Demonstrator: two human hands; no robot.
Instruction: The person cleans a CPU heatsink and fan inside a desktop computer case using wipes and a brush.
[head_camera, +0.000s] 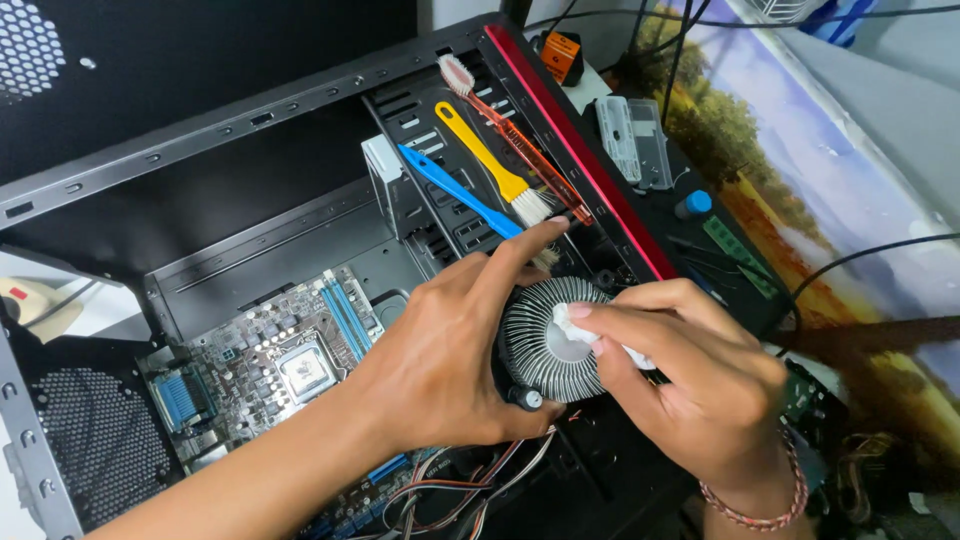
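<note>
1. Head view, nearest me: my right hand (690, 375), a beaded band at the wrist, has its grip closed on a small white wipe (580, 328), fingertips pressing it onto the middle of the round finned cooler (545, 345).
2. My left hand (450, 360) steadies that cooler from the other side. Its grip is spread rather than closed: the thumb hooks under the lower rim by a black mounting peg (527, 398) and the forefinger stretches over the top edge.
3. The cooler sits inside the open computer case (250, 150), against its red-trimmed edge, just right of the motherboard (270, 370), whose bare processor socket (305, 370) faces up.
4. Three brushes lie on the case's slotted panel beyond my fingers: a blue one (455, 190), a yellow one (490, 160) and a clear red one (510, 135).
5. On the worktop past the case lie a green memory stick (735, 250) and a small blue-capped tube (693, 204).
6. Risks, as I judge them: the thin fins could bend or nick my fingers if I press hard; lint from the wipe may catch between them; loose grime could fall toward the open socket; and the coloured wires (450, 490) under my wrist could snag if the cooler shifts.
</note>
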